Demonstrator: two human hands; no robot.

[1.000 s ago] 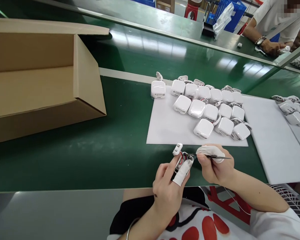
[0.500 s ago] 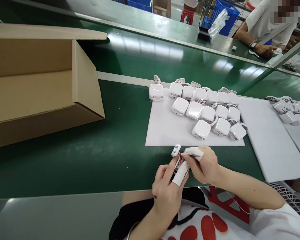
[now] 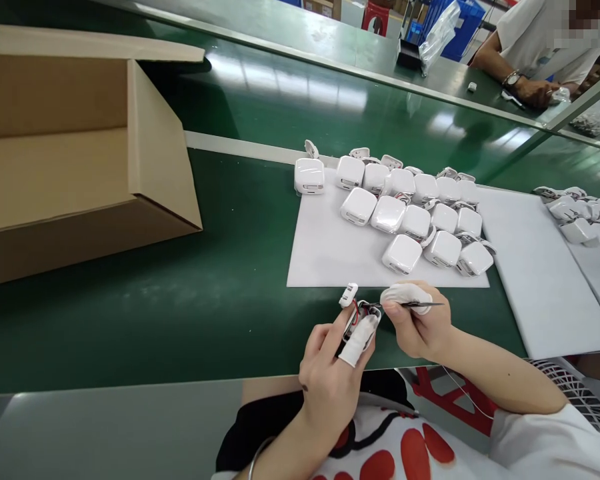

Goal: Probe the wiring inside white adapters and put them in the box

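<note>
My left hand [image 3: 333, 373] is closed around a small white plastic casing [image 3: 375, 321], its open side showing red and dark wires. A small white end piece [image 3: 349, 295] with two dark slots hangs from it by the wires, above my left fingers. White finger covers wrap a finger of each hand. My right hand [image 3: 420, 323] pinches slim dark tweezers [image 3: 420, 305], held level; their left end reaches the casing's opening. Beyond my hands, several white rounded-square casings [image 3: 403, 254] lie in rows on a white sheet [image 3: 330, 260], many with loose end pieces beside them.
An open cardboard box [image 3: 165, 160] stands on the green table [image 3: 230, 300] at left. More white sheets [image 3: 545, 280] and casings [image 3: 577, 232] lie at right. Across a raised ledge, a person in a white shirt [image 3: 535, 40] works with their hands near a plastic bag [image 3: 440, 37].
My right hand has shifted slightly right and away from the casing, bringing the tweezers into sight. My left hand keeps hold of the casing. The whole view has tilted a little.
</note>
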